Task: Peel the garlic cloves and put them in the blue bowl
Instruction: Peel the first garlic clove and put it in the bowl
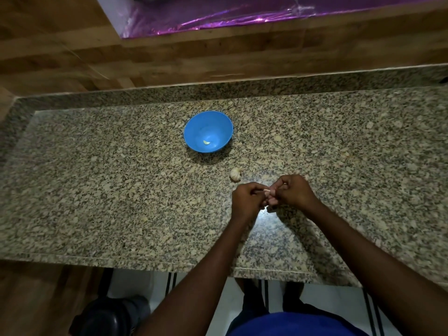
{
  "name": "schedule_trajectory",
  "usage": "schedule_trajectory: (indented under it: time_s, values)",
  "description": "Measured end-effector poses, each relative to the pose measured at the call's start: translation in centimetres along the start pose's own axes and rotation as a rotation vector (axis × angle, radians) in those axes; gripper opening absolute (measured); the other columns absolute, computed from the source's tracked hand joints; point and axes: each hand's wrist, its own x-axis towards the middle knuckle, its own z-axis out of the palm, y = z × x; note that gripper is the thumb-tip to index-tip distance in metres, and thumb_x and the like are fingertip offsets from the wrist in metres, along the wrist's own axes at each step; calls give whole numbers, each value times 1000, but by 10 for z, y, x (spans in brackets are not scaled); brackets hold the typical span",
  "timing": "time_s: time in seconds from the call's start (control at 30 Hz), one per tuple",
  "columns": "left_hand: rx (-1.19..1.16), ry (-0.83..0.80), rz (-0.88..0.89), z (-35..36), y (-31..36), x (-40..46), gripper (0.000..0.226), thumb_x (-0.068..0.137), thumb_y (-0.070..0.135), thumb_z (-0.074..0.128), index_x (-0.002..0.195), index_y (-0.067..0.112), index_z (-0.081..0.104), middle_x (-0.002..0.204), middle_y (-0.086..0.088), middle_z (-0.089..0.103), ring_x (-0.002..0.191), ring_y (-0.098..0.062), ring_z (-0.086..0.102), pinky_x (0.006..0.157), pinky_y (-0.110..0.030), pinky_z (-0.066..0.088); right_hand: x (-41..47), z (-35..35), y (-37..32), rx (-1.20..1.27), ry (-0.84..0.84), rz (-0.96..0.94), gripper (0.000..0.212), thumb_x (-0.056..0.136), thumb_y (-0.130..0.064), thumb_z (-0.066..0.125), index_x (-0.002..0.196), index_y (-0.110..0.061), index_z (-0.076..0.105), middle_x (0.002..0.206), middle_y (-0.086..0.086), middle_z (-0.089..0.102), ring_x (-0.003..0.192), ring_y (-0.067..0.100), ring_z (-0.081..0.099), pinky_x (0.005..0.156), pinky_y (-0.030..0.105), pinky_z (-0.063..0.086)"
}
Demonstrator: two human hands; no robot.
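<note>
**Working the skin off one clove, just in front of the garlic head**

Both forearms reach in from the near edge of the counter [97,190] and meet over the stone, and between the two hands sits the clove [267,191] being peeled. Only a pale sliver of it shows in the gap between the knuckles; the rest is hidden by fingers. The left hand [246,202] is curled round one end of it and the right hand [291,194] is curled round the other, both clenched on the clove, fingertips pinching close together. How much skin is already off cannot be told.

To do this step well, one hand should probably anchor the clove firmly while the other catches a loose edge of skin with a nail and draws it away along the clove's length, rather than both hands twisting at once. Pinching too hard risks bruising or snapping the clove; a light, rolling pinch likely frees the papery layer cleanly.

Just beyond the grip, touching the counter, lies the garlic head [236,174], within easy reach for the following clove. Farther beyond, and slightly to the left of the grip, stands the blue bowl [194,139], with one peeled clove [206,142] already inside. The finished clove needs a short forward reach past the head.
</note>
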Motion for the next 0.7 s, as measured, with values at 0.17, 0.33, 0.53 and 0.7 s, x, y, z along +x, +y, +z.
schedule_trajectory:
  time_s: [0.17,0.33,0.53,0.7]
  values:
    - [-67,-44,-32,-3,0,3,7,86,3,73,92,1,77,77,-23,72,61,-21,64,58,-30,54,-7,-2,-3,-63,48,-32,6,85,5,71,82,1,68,66,20,72,63,36,73,63,51,62]
    - [-85,-12,-111,-3,3,10,5,86,5,74,89,4,77,72,-17,74,60,-22,67,62,-41,62,-7,1,-1,-74,89,-65,10,85,0,73,76,-2,70,61,12,72,58,28,73,60,48,63]
    - [-193,81,-282,8,4,15,7,83,-2,76,78,2,75,62,-11,72,51,-15,69,48,-24,55,-17,19,3,-432,327,-307,20,80,-10,73,64,-15,61,56,-1,62,54,15,59,50,25,41]
    - [-282,142,-390,17,2,19,8,84,-3,74,86,-10,71,54,-17,63,34,-16,56,50,-32,56,-25,26,7,-561,357,-432,18,87,-7,66,72,-7,57,58,8,59,53,26,55,51,38,44]
